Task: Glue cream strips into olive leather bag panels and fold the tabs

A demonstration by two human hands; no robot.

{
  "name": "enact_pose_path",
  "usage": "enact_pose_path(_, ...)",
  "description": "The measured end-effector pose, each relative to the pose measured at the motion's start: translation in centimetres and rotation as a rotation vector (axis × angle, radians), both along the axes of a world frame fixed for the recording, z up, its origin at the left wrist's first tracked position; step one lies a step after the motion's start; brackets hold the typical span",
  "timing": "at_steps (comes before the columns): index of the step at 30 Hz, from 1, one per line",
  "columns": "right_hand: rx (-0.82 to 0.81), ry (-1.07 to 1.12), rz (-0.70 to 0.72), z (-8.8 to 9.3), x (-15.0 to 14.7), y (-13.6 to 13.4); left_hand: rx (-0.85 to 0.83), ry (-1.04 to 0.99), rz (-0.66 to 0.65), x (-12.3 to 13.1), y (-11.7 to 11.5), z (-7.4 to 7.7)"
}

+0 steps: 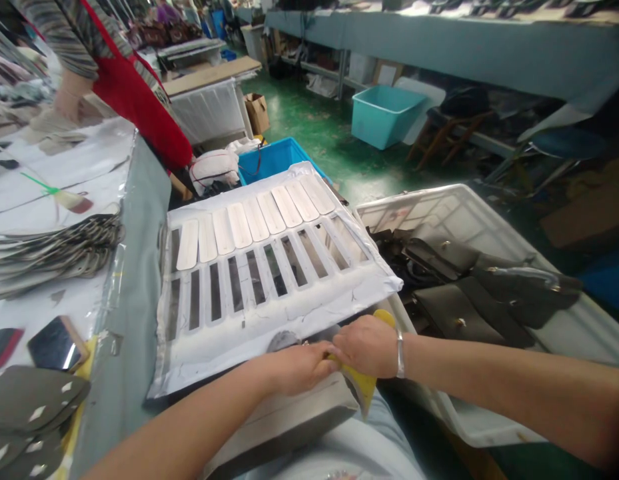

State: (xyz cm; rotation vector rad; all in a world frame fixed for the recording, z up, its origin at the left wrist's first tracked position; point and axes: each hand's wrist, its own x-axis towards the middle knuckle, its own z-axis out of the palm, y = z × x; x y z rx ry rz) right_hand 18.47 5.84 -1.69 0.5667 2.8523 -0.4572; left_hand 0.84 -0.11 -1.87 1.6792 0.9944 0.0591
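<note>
My left hand (pixel 300 368) and my right hand (pixel 366 345) meet at the near edge of a white-covered slotted board (pixel 204 357). Both have their fingers closed and pressed together; whatever is pinched between them is hidden. A yellow piece (pixel 363 383) shows beneath my right hand, whose wrist wears a silver bangle (pixel 400 355). Just beyond my left fingers lies a small grey piece (pixel 284 341). Below the hands, over my lap, is a pale grey block-shaped thing (pixel 294 423). White oblong strips (pixel 259 217) lie in a row along the far part of the board.
At right a white crate (pixel 459 193) holds dark grey bags (pixel 454 313). The left table (pixel 114 267) carries stacked straps (pixel 54 257), a phone (pixel 58 343), a brush (pixel 69 200) and grey flaps (pixel 32 400). Beyond stand a person in a red apron (pixel 134 100) and a blue bin (pixel 279 157).
</note>
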Motion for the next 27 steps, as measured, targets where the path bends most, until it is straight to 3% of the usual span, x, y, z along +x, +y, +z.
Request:
enact_pose_path(7, -0.081, -0.042, -0.123, 0.4, 1.4, -1.1, 0.030, 0.205, 0.071, 1.0, -0.6, 1.2)
enact_pose_path(15, -0.064, -0.080, -0.083, 1.5, 0.9, -1.1, 0.078, 0.320, 0.139, 1.2, -1.6, 0.3)
enact_pose_path(19, -0.089, -0.060, -0.071, 1.5, 1.9, -0.5, 0.123, 0.341, 0.146, 0.4, -1.7, 0.6)
enact_pose_path(22, -0.255, 0.034, -0.341, 1.0, 4.7, -0.3, 0.117, 0.275, 0.120, -0.3, -1.9, 1.3)
enact_pose_path(25, -0.620, 0.202, -0.710, 0.1, 8.0, -1.2, 0.133, 0.250, 0.122, -0.5, -2.6, 1.8)
enact_pose_path(27, -0.908, 0.277, -0.851, -0.4, 9.9, -2.5, 0.206, 0.303, 0.158, 0.0, -3.3, 1.9)
